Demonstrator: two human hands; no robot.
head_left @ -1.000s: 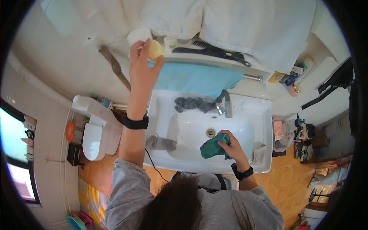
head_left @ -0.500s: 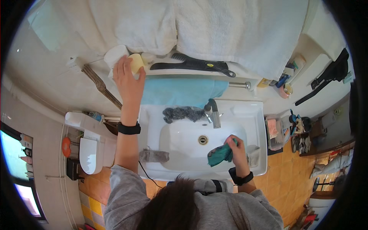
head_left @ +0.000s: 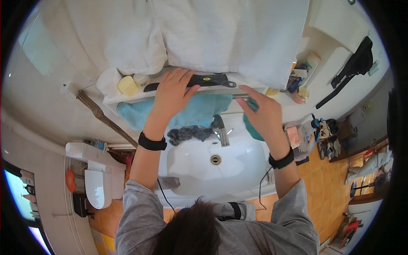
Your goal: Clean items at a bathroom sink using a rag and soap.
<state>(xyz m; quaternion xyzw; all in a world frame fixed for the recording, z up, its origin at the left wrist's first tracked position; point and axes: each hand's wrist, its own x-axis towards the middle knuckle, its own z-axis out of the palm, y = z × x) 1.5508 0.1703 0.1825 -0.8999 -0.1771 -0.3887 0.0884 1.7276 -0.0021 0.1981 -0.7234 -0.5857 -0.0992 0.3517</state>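
Note:
My left hand (head_left: 172,93) reaches over the shelf, its fingers stretched across the black combs (head_left: 212,80) and the thumb apart in front of them. The combs lie along the shelf, partly hidden under that hand. My right hand (head_left: 265,112) is raised beyond the sink's right side, index finger and thumb apart near the comb's looped end. A green cloth (head_left: 250,123) hangs from its other fingers, partly covered by the hand. Left of the combs stand a cream-coloured cup (head_left: 128,86) and a white round container (head_left: 109,81).
Below the shelf are a light blue towel (head_left: 187,108), a tap (head_left: 221,131) and a white sink (head_left: 191,170). Dark grey wet cloth (head_left: 189,133) lies behind the basin, and a grey folded cloth (head_left: 168,183) sits at its left edge. White towels (head_left: 233,34) hang above.
My left hand has moved right from the cream cup to the combs. My right hand has risen from over the basin toward the shelf, carrying the green cloth. The view has shifted.

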